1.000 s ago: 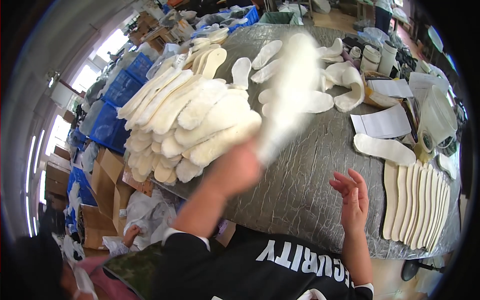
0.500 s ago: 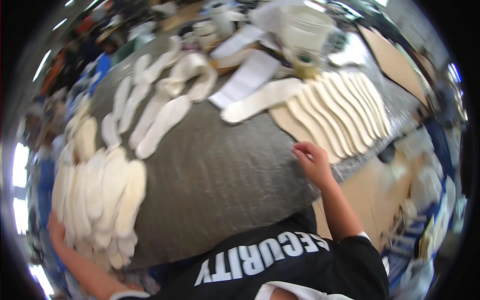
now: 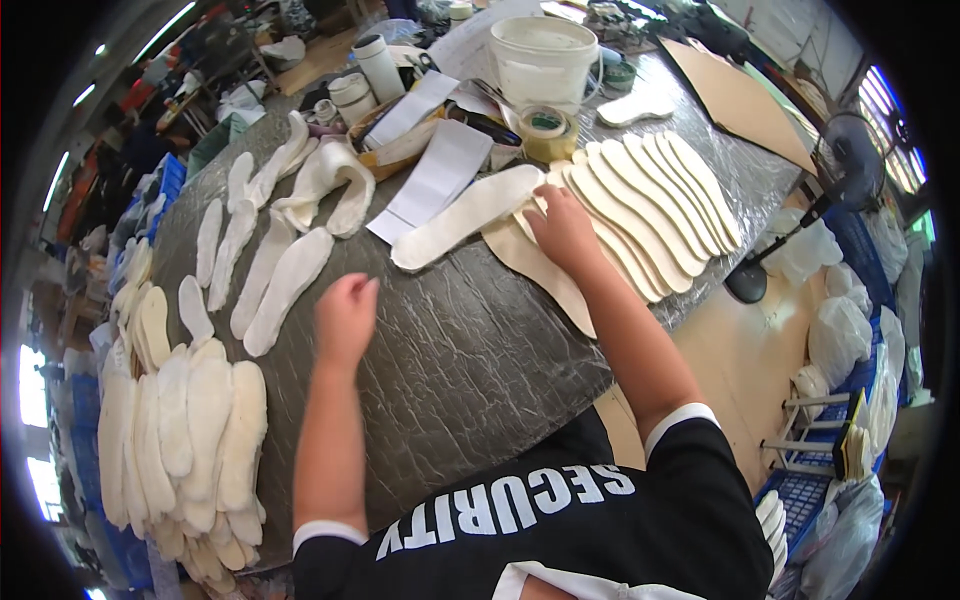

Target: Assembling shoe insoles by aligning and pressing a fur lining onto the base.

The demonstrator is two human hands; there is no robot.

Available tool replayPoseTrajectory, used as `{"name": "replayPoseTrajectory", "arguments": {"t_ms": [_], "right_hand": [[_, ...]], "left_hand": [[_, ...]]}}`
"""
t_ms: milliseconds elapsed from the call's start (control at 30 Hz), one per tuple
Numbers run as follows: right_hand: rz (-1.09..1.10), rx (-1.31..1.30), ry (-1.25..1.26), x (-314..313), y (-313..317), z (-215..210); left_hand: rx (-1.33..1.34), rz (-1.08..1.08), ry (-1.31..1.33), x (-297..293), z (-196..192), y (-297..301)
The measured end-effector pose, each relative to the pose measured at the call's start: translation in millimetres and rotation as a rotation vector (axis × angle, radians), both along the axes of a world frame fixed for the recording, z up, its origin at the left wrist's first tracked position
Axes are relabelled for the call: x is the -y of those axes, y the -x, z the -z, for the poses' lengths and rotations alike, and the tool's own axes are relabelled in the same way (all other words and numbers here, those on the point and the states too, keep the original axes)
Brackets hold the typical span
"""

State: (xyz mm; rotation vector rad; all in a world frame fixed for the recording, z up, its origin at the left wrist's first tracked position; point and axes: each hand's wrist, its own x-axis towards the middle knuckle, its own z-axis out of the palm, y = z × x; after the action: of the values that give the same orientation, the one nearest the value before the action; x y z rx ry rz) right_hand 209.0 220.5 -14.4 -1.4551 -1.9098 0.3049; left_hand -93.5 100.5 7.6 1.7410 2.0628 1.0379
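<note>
My right hand (image 3: pixel 562 228) is at the left end of a row of overlapping cream insoles (image 3: pixel 655 205), its fingers closed on the upper end of an insole. Under that hand, a beige insole (image 3: pixel 540 272) lies at the row's left edge. A white fleecy insole (image 3: pixel 465 215) rests flat beside my fingertips, its right end touching the row. Over the middle of the table my left hand (image 3: pixel 347 312) is curled closed, with nothing visible in it. Just left of it lie several loose fleecy insoles (image 3: pixel 288 290).
A thick pile of fleecy insoles (image 3: pixel 190 435) covers the dark table's (image 3: pixel 450 370) left edge. Toward the back stand a white bucket (image 3: pixel 543 62), tape rolls (image 3: pixel 548 132), white paper sheets (image 3: pixel 435 175) and jars (image 3: pixel 352 98). A brown board (image 3: pixel 735 100) lies at the far right, near a black fan (image 3: pixel 850 150).
My left hand has come away from the pile and moved right over the table. The right hand has gone up and left, from below the row onto its upper left end.
</note>
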Motion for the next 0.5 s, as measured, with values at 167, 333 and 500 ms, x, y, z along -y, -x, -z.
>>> {"name": "replayPoseTrajectory", "arguments": {"t_ms": [167, 333, 500], "right_hand": [[0.263, -0.218, 0.228, -67, 17, 18], [0.253, -0.306, 0.275, -78, 9, 19], [-0.116, -0.733, 0.367, -13, 30, -9]], "left_hand": [[1.070, -0.262, 0.222, -74, 78, -18], [1.141, -0.258, 0.201, -55, 63, -26], [1.068, -0.249, 0.122, 28, 57, 16]]}}
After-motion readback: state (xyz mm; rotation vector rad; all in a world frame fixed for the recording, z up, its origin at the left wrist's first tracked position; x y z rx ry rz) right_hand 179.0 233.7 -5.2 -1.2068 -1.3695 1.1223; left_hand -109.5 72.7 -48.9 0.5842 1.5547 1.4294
